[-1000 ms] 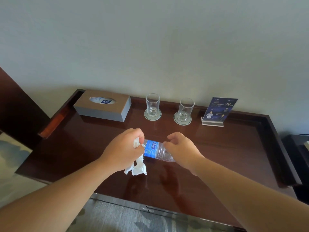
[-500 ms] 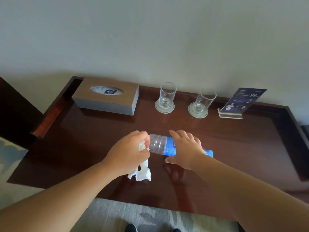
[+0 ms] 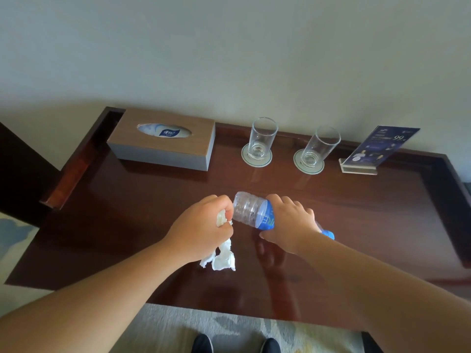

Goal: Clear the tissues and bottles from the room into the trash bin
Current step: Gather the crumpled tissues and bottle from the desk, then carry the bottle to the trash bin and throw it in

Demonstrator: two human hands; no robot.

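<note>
Desk (image 3: 127, 225) is spanning the middle of the frame: dark glossy top, raised rim at back and sides. Tissue box (image 3: 163, 146) is sitting upper left against the back rim and sign card (image 3: 377, 149) upper right. Neither is reading as trash to me.

Right hand (image 3: 293, 225) is wrapping over the bottle (image 3: 251, 210) at centre frame, fingers curling round the blue label. The bottle is lying tilted, base pointing up-left. Can't tell if it's clear of the desktop.

Left hand (image 3: 201, 228), just left of the bottle base, is making a fist round the crumpled tissue (image 3: 224, 258), its loose tail hanging toward the desktop. One item per hand, probably so both are going out in one trip. Trash bin isn't showing anywhere in frame.

Glass (image 3: 262, 138) and second glass (image 3: 318, 149) are standing empty on coasters (image 3: 257, 163) at the back, between box and card, well apart from the hands.

Blue cap (image 3: 330, 235) is poking out lower right of the right hand.
</note>
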